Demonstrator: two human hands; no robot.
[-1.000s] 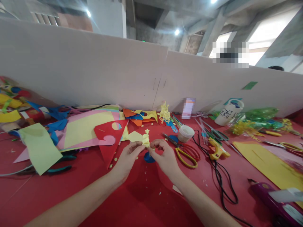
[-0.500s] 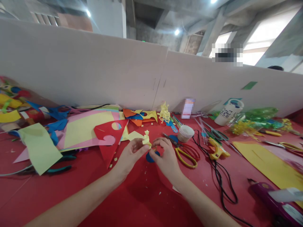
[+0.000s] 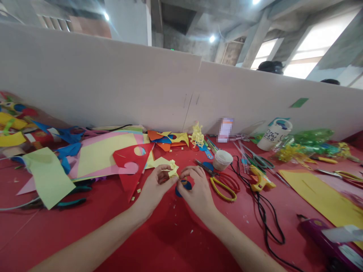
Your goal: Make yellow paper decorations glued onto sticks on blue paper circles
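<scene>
Between the thumb and fingers of my left hand (image 3: 157,185) is a small curled pale yellow paper piece (image 3: 172,170), standing upward from the grip. My right hand (image 3: 199,187) is pinched close beside the paper's lower edge, thumb against fingers; whatever lies between those fingertips is too small to make out. Just below the hands a dark blue paper disc (image 3: 181,190) shows on the red table (image 3: 167,241), partly covered by my right hand. Behind the hands lies a pale yellow paper scrap (image 3: 161,162). A curly yellow paper ornament (image 3: 197,136) stands farther back.
Scissors with yellow and red handles (image 3: 224,189) and a white cup (image 3: 222,160) sit right of my hands. Beyond are a yellow glue gun (image 3: 261,179) with black cord and a purple tool (image 3: 330,240). Left lie red cut paper (image 3: 130,181) and coloured sheets (image 3: 106,155). A white partition (image 3: 113,83) stands behind.
The yellow paper piece has turned and tilted slightly left in my left hand. My right fingertips have shifted a little, and more of the blue disc shows beneath them.
</scene>
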